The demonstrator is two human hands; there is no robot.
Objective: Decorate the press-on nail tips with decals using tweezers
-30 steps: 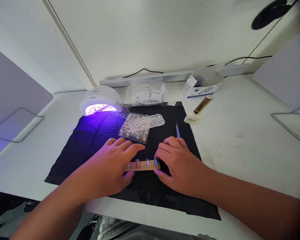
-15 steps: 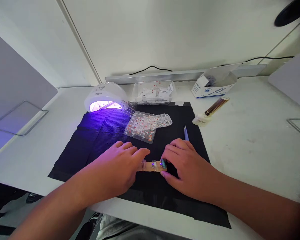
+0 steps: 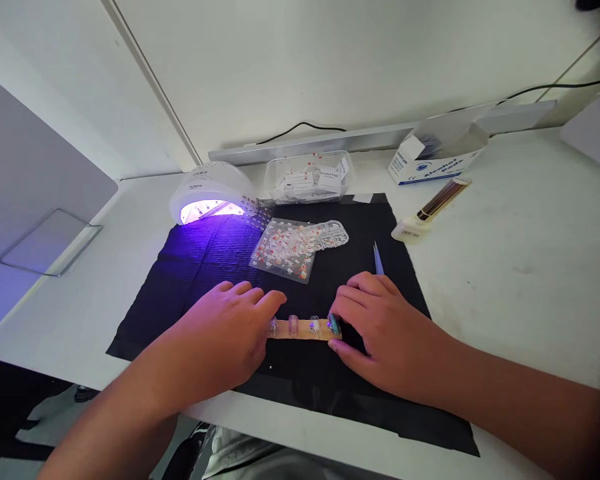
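Note:
A thin wooden stick [image 3: 303, 329] with several false nail tips stuck on it lies on a black mat [image 3: 190, 267]. My left hand [image 3: 225, 340] rests flat on the mat and covers the stick's left end, fingers touching it. At the right end, my right hand [image 3: 385, 330] pinches the stick between thumb and fingers beside a dark painted tip [image 3: 334, 324]. A pair of tweezers [image 3: 378, 257] lies just beyond my right hand.
A white nail lamp [image 3: 213, 192] glows purple at the mat's far left. A nail sticker sheet [image 3: 286, 248] lies mid-mat, a clear box of packets [image 3: 309, 179] behind it. An alcohol pad box [image 3: 440, 159] and a small bottle [image 3: 427, 212] are at the right.
The stick and both hands sit slightly further right and up in view, mostly from head movement. My left fingers have slid a little, uncovering more nail tips.

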